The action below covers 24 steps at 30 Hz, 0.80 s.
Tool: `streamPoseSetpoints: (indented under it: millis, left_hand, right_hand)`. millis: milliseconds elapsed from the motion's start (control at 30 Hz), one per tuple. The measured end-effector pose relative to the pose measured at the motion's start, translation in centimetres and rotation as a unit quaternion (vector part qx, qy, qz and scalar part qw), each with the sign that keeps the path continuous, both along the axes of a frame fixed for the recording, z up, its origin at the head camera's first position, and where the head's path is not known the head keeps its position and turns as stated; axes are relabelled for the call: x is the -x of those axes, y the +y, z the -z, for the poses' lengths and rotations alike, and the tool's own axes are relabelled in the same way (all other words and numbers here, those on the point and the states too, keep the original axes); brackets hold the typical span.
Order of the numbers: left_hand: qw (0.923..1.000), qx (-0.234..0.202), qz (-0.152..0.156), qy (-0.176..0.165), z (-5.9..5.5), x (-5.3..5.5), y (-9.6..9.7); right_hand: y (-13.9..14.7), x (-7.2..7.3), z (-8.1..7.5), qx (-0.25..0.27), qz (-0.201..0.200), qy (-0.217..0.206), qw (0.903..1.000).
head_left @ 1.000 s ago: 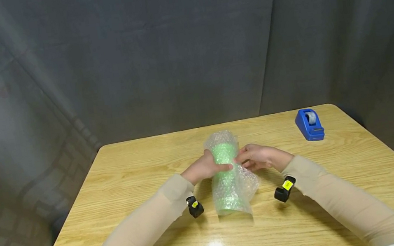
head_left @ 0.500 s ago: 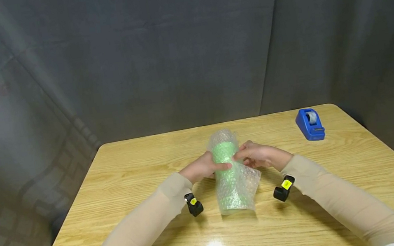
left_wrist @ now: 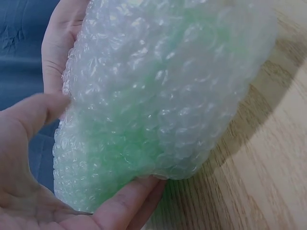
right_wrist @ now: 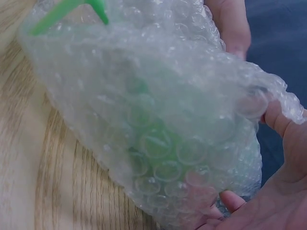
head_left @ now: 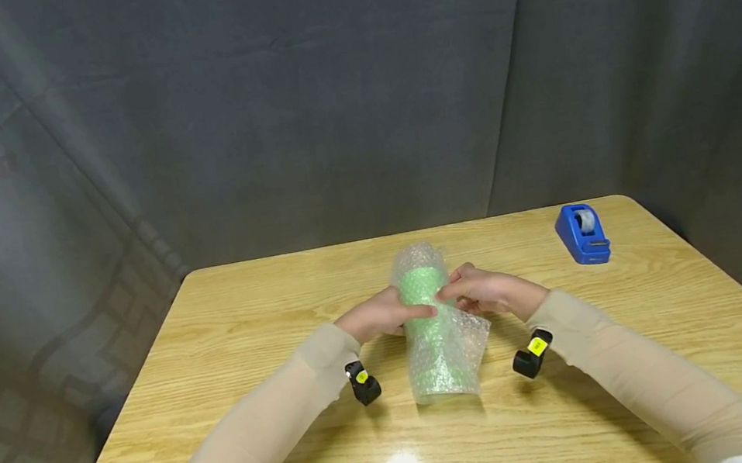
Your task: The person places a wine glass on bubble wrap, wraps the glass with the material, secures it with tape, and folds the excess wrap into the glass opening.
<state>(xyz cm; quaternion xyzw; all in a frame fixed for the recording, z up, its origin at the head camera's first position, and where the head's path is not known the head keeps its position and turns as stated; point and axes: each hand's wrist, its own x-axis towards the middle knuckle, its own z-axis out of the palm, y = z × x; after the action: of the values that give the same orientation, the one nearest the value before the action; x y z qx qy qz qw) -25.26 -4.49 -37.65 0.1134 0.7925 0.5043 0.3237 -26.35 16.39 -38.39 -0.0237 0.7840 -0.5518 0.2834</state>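
A green, roughly cylindrical object point(head_left: 422, 285) lies on the table inside a layer of bubble wrap point(head_left: 443, 382). In the right wrist view, part of its green rim point(right_wrist: 60, 15) shows at the wrap's near end; its exact kind is hidden. My left hand point(head_left: 382, 314) grips the bundle from the left, thumb across the top and fingers point(left_wrist: 127, 203) round the side. From the other side, my right hand point(head_left: 489, 292) pinches the wrap, the thumb on top and other fingers point(right_wrist: 232, 201) beneath. A loose corner of wrap point(head_left: 474, 331) sticks out to the right.
A blue tape dispenser point(head_left: 583, 236) with a roll of clear tape stands at the table's back right. The wooden table point(head_left: 266, 292) ends at a dark grey curtain point(head_left: 327, 112). Small black cameras point(head_left: 364, 383) hang from both wrists.
The wrapped bundle has shifted slightly to the right, mostly in the first half second. My right hand has moved up a little over it. Since then both hands have stayed almost still.
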Motion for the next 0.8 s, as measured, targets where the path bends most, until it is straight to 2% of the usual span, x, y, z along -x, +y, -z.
streamPoseSetpoints:
  millis: [200,400,600,733,800]
  left_hand:
    - [0.9999,0.0,-0.009,-0.006,-0.1,-0.5,0.2]
    - [0.999,0.026,-0.012,0.034,-0.1,-0.8,0.9]
    - [0.995,0.068,-0.037,0.062,0.0,-1.0,1.6]
    - [0.9939,0.078,-0.048,0.061,0.0,-1.0,1.7]
    - [0.9938,0.078,-0.052,0.059,0.0,-1.1,1.7]
  right_hand:
    - [0.0,0.1,0.0,0.0,0.002,-0.006,1.0]
    - [0.1,0.2,0.0,0.001,-0.014,-0.008,0.9999]
    - [0.0,0.1,-0.2,-0.004,-0.01,-0.005,0.9999]
    - [0.0,0.0,-0.5,-0.041,-0.014,0.009,0.999]
    - [0.1,0.0,-0.5,-0.06,-0.03,0.025,0.9975]
